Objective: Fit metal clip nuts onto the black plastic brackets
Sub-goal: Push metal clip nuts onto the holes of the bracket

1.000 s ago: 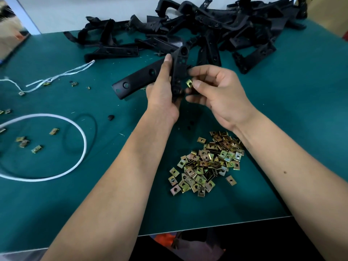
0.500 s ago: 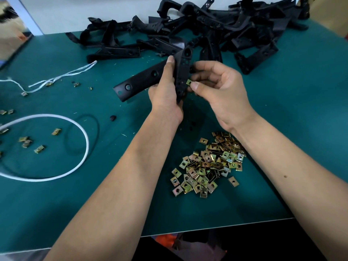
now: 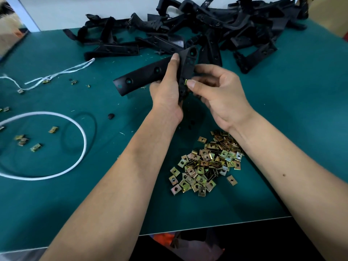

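A single head-worn wide-angle view looks forward and steeply down onto the dark green table top [image 3: 282,113], close enough that both bare forearms fill the lower frame. The table's near edge crosses the bottom; the far edge meets a pale wall at the top. Straight lines bow toward the corners, probably lens distortion.

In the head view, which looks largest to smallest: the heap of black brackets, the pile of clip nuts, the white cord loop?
1. heap of black brackets
2. white cord loop, partly cut off at the left edge
3. pile of clip nuts
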A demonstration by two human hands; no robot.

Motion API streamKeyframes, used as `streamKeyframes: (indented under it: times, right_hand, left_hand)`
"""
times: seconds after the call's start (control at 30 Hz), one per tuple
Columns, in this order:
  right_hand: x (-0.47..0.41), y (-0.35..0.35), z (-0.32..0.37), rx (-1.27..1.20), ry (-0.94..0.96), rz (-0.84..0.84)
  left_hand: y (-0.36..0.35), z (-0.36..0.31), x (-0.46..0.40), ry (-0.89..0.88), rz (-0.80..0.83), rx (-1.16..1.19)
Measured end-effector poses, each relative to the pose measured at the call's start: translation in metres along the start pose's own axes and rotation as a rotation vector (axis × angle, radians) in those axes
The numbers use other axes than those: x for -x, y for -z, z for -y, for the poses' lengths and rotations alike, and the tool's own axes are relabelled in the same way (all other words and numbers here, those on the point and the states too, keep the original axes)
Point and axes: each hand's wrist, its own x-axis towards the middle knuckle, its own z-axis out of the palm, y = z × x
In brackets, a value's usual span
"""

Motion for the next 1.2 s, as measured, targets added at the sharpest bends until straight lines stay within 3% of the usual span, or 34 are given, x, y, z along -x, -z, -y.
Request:
streamKeyframes:
  times: [0.4, 0.6, 0.77, 0.87, 0.97, 1.07, 1.2]
  right_hand:
    - [-0.002, 0.009, 0.004, -0.129, -0.021, 0.072]
    - [-0.005, 0.012, 0.007, -0.004, 0.022, 0.102]
    - [-0.004, 0.010, 0.005, 0.023, -0.004, 0.135]
    - [-0.005, 0.022, 0.011, 0.333, -0.011, 0.220]
    - [-0.006, 0.038, 0.025, 0.794, -0.004, 0.506]
    - [-0.001, 0.042, 0.035, 0.955, -0.075, 0.733]
    - [0.002, 0.037, 0.036, 1.083, -0.025, 0.834]
  left_hand:
    - [-0.003, 0.001, 0.010, -0.028, 0.100, -0.078]
    - [-0.001, -0.011, 0.008, -0.161, 0.155, -0.140]
    - [0.007, -0.021, 0.001, 0.018, 0.152, -0.087]
    - [0.013, -0.025, -0.005, -0.067, 0.047, -0.118]
    - [0.018, -0.031, -0.009, -0.188, 0.037, -0.183]
    - [0.022, -0.035, -0.014, -0.276, 0.058, -0.245]
    - [0.025, -0.035, -0.016, -0.338, 0.072, -0.343]
